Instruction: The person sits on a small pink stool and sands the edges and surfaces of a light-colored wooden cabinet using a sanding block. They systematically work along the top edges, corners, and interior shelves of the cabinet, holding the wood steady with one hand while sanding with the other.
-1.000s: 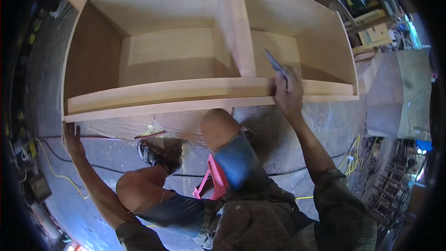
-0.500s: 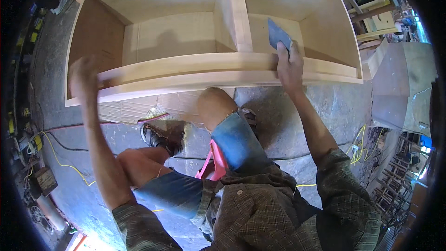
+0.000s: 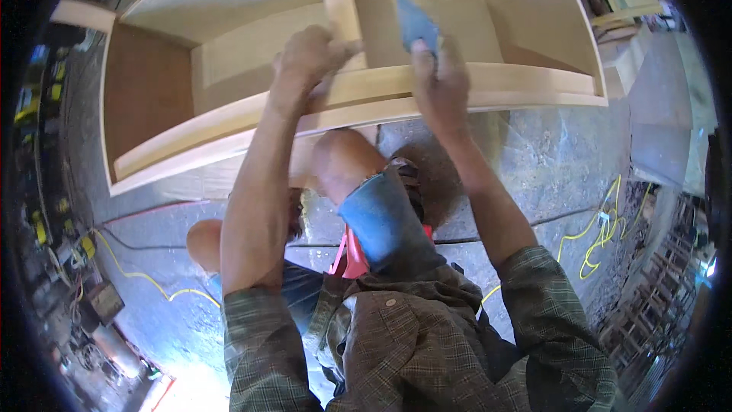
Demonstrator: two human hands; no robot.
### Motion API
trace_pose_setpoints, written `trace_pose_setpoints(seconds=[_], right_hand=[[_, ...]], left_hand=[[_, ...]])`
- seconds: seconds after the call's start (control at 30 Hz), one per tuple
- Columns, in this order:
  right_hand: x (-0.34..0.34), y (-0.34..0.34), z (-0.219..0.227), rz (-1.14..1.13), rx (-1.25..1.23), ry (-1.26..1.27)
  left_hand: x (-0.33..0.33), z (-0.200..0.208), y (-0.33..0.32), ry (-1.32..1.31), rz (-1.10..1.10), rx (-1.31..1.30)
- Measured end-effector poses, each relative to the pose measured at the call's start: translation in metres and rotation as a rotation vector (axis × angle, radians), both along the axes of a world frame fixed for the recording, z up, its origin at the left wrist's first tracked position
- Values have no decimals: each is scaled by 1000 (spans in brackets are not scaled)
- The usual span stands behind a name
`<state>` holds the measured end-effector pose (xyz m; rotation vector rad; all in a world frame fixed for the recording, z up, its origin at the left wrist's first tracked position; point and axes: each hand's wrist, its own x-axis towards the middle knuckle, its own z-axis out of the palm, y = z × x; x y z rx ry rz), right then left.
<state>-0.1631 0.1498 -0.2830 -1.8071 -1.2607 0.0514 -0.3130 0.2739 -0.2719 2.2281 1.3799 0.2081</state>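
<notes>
Left hand (image 3: 311, 61) and right hand (image 3: 442, 90) are apart, at upper middle of the frame. The right pinches a flat blue-grey sheet (image 3: 415, 23); whether the curled left grips something, I cannot tell. Pale wooden two-compartment box (image 3: 534, 81) spans the upper frame, long axis left to right; its upright divider (image 3: 338, 1) is nearer the left hand.

The cabinet (image 3: 526, 77) is smooth matt wood, the blue-grey sheet (image 3: 416, 21) matt, the floor (image 3: 549, 156) rough concrete.
</notes>
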Motion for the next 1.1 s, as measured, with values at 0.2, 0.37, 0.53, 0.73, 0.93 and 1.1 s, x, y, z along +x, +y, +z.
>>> trace_pose_setpoints(seconds=[0.2, 0.37, 0.53, 0.73, 0.93, 1.1], right_hand=[[-5, 3, 5, 105, 124, -94], [-8, -1, 5, 68, -17, 32], [-24, 2, 14, 35, -85, 144], [-14, 2, 9, 14, -132, 183], [-21, 3, 9, 6, -178, 258], [-28, 8, 10, 102, -190, 54]], left_hand=[[1, -6, -4, 77, 155, 42], [-44, 19, -18, 74, -1, 28], [-193, 38, -2, 124, 59, 292], [-354, -38, 18, 503, 54, 726], [-334, -24, 22, 240, 150, 437], [-333, -21, 25, 363, 38, 297]])
